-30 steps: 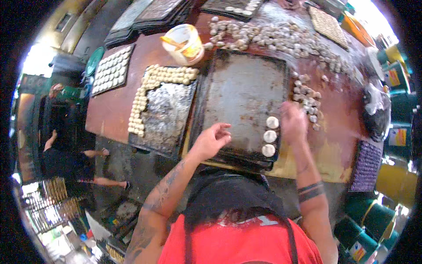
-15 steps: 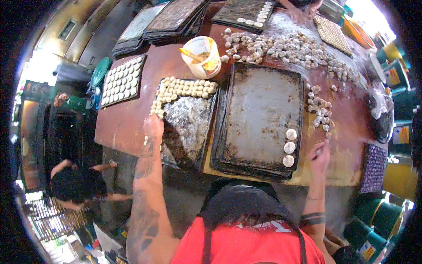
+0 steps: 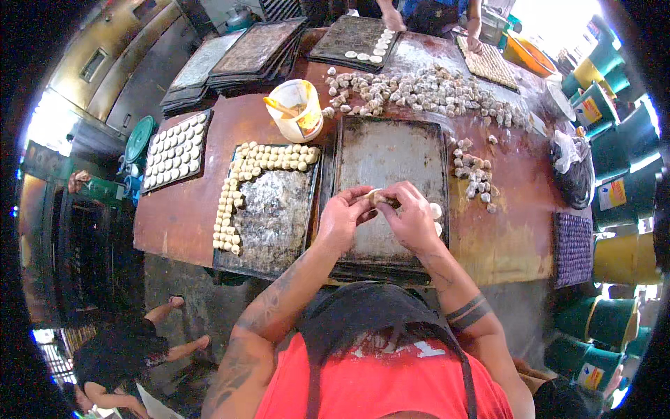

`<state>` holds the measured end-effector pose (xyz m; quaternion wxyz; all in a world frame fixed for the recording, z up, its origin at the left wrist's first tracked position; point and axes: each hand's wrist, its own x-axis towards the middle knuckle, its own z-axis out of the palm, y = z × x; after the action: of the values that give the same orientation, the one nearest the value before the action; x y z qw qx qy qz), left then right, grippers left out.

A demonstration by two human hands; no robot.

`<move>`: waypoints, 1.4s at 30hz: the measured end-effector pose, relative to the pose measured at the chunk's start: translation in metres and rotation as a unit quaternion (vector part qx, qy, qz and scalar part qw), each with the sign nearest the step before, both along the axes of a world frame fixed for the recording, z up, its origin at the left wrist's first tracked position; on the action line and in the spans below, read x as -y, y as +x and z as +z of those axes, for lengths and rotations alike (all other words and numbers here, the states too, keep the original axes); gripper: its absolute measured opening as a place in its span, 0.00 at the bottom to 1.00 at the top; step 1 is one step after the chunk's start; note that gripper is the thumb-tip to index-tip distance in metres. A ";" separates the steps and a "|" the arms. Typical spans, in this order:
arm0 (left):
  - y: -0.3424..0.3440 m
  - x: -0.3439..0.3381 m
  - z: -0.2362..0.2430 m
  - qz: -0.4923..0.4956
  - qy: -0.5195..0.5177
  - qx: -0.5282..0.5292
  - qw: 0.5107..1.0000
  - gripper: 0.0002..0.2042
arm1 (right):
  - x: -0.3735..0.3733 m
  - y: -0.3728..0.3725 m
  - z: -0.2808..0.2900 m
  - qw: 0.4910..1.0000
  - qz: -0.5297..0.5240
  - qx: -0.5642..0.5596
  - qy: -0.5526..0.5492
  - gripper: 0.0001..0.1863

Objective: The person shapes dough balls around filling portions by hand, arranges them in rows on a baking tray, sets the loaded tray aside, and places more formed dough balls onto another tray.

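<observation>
Both hands meet over the near middle of a stack of dark metal baking trays (image 3: pixel 391 150). Between their fingertips is a small pale piece of dough (image 3: pixel 375 196). My left hand (image 3: pixel 342 218) pinches it from one side, my right hand (image 3: pixel 413 220) from the other; fingers hide part of it. White dough rounds (image 3: pixel 435 210) lie at the tray's right edge, partly behind my right hand. Left of the stack, a floured tray (image 3: pixel 273 213) carries rows of small dough pieces (image 3: pixel 227 209). A small cluster of brownish floured balls (image 3: pixel 476 174) lies right of the stack.
A white bucket (image 3: pixel 293 126) with an orange-handled tool stands behind the trays. A large heap of floured balls (image 3: pixel 426 91) spreads across the far table. A tray of dough rounds (image 3: pixel 176 153) sits far left. Across the table, a co-worker's hand (image 3: pixel 474 45) touches another filled tray.
My left hand has come right from the dough pieces, my right hand left from beside the brownish balls. They now meet over the tray stack with dough between them. The view has shifted.
</observation>
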<state>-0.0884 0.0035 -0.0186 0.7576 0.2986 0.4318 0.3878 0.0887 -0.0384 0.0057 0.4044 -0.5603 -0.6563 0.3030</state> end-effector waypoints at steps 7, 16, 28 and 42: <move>0.018 0.009 0.012 -0.060 0.069 0.019 0.996 0.18 | 0.010 0.019 0.003 0.996 -0.045 0.042 0.067 0.20; 0.058 0.002 0.041 -0.077 0.101 -0.051 0.991 0.16 | 0.006 0.034 -0.006 0.892 -0.158 -0.388 -0.168 0.13; 0.072 -0.016 0.005 -0.088 -0.002 0.070 0.994 0.20 | 0.024 0.068 0.019 0.975 -0.083 0.165 0.125 0.20; 0.114 0.038 -0.043 -0.066 -0.109 0.023 0.992 0.17 | 0.047 0.083 -0.065 0.983 -0.116 -0.123 -0.068 0.15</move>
<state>0.0252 -0.0346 -0.0614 0.8191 0.2336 0.4334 0.2945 0.1721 -0.0859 -0.0590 0.4759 -0.6171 -0.5098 0.3646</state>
